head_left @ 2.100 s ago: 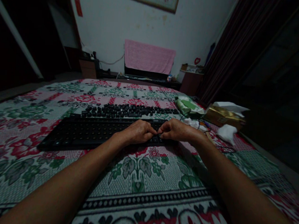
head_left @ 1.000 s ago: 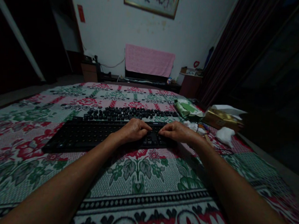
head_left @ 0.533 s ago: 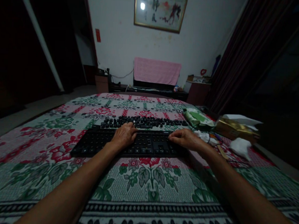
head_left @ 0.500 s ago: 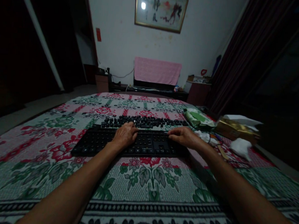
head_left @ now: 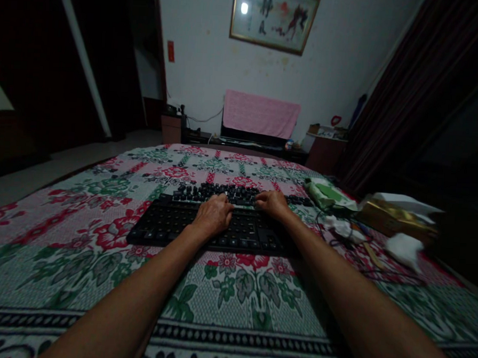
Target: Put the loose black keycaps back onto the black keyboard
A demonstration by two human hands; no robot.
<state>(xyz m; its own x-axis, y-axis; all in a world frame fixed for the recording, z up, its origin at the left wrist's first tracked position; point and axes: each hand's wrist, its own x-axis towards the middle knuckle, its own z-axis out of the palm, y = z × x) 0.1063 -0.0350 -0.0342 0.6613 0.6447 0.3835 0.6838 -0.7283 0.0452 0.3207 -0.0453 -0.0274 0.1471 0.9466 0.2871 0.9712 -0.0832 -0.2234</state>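
Note:
A black keyboard [head_left: 168,220] lies flat on the patterned cloth, with many of its keycaps off and small stubs showing. Loose black keycaps [head_left: 206,190] are strewn in a long band just beyond its far edge. Over the keyboard's middle is my left hand [head_left: 213,215], its fingers curled toward the far edge; what they grip, if anything, is hidden. My right hand [head_left: 273,203] hovers at the far edge, right of the left one, with thumb and fingers drawn together close to the keycaps. Anything between those fingertips is too small to make out.
To the right lie a green-and-white packet [head_left: 330,194], a gold box [head_left: 397,216] with white paper, a crumpled white wad [head_left: 403,247], a thin wooden stick [head_left: 373,255] and dark cords. A floral cloth [head_left: 241,286] covers the table.
My right hand has moved left, from the keyboard's right part to the keycaps nearer my left hand. The left hand stays over the keyboard. The whole view has shifted slightly.

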